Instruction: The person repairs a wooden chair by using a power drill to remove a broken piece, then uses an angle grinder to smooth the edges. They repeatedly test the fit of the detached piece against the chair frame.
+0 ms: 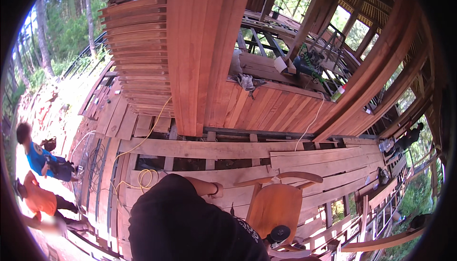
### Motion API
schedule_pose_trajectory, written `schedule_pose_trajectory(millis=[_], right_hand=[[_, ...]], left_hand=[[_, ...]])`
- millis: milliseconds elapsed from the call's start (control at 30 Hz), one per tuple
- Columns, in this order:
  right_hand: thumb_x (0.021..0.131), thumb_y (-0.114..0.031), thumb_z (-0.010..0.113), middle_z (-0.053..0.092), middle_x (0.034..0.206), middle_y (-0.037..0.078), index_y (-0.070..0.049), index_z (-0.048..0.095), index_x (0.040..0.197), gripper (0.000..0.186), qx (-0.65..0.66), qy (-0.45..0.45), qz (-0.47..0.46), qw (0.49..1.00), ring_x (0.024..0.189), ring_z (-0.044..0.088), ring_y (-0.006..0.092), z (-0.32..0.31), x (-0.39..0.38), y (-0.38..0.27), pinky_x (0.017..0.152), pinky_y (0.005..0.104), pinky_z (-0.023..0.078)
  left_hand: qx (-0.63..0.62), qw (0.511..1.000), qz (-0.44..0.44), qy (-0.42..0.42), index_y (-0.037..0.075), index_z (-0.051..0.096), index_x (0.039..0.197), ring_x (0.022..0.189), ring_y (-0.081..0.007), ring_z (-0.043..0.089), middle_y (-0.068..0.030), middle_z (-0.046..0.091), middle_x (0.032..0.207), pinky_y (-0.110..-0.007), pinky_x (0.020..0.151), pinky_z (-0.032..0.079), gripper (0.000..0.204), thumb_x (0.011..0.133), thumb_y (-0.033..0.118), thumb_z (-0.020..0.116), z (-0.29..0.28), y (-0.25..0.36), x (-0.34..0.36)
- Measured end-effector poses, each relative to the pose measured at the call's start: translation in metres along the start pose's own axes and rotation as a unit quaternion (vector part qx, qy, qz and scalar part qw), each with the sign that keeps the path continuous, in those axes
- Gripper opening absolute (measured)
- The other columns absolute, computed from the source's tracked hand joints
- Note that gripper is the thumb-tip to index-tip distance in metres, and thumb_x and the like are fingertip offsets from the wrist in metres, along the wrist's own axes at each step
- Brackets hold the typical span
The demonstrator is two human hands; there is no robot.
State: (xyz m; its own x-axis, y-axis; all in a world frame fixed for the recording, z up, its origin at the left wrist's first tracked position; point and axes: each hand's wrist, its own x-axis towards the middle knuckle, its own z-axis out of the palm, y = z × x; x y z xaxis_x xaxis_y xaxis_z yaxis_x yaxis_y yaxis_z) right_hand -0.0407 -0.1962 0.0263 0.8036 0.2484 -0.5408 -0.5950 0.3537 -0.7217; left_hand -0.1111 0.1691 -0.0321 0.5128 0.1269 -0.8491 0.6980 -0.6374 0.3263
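Wearing black shirt [190, 227], white lettering [248, 227]; our left hand [218, 191] near one orange-brown wooden chair [276, 206]; can't tell either hand's grip.

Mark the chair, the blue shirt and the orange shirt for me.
Chair [275, 206]: head view, on the flat wooden seat.
Blue shirt [37, 158]: head view, on the middle of the torso part.
Orange shirt [42, 198]: head view, on the middle of the torso part.
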Motion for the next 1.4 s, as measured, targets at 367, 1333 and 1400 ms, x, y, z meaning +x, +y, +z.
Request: schedule_pose_trajectory(millis=[367, 1333, 1400], right_hand=[[0.093, -0.026, 0.06, 0.062, 0.082, 0.007, -0.006, 0.06, 0.091, 0.02, -0.042, -0.058, -0.005, 0.997, 0.072, 0.062, 0.0216, 0.073, -0.055, 0.033, 0.068, 0.0343, 0.051], [0.093, -0.03, 0.064, 0.064, 0.084, 0.008, -0.005, 0.062, 0.096, 0.025, 0.191, 0.183, -0.154, 0.952, 0.072, 0.063, 0.0217, -0.029, -0.178, 0.083, 0.068, 0.0361, 0.053], [0.093, -0.03, 0.065, 0.064, 0.084, 0.008, -0.005, 0.062, 0.096, 0.025, 0.224, 0.208, -0.173, 0.936, 0.072, 0.064, 0.0217, -0.039, -0.189, 0.093, 0.068, 0.0362, 0.053]], left_hand=[[-0.017, 1.0, -0.009, -0.02, 0.004, 0.075, 0.099, 0.085, -0.0302, 0.07, -0.0167, 0.072, 0.093, -0.044, 0.077, 0.055, 0.029, 0.083, 0.023, 0.058, 0.112, -0.155, -0.038], [0.393, 0.801, 0.448, -0.056, 0.008, 0.077, 0.095, 0.091, -0.0311, 0.071, -0.0165, 0.074, 0.096, -0.042, 0.08, 0.054, 0.03, 0.082, 0.031, 0.062, 0.104, 0.051, -0.074], [0.271, 0.863, 0.371, -0.211, 0.007, 0.075, 0.089, 0.083, -0.0241, 0.07, -0.0093, 0.074, 0.086, -0.039, 0.074, 0.054, 0.031, 0.083, 0.036, 0.067, 0.114, 0.101, -0.129]])
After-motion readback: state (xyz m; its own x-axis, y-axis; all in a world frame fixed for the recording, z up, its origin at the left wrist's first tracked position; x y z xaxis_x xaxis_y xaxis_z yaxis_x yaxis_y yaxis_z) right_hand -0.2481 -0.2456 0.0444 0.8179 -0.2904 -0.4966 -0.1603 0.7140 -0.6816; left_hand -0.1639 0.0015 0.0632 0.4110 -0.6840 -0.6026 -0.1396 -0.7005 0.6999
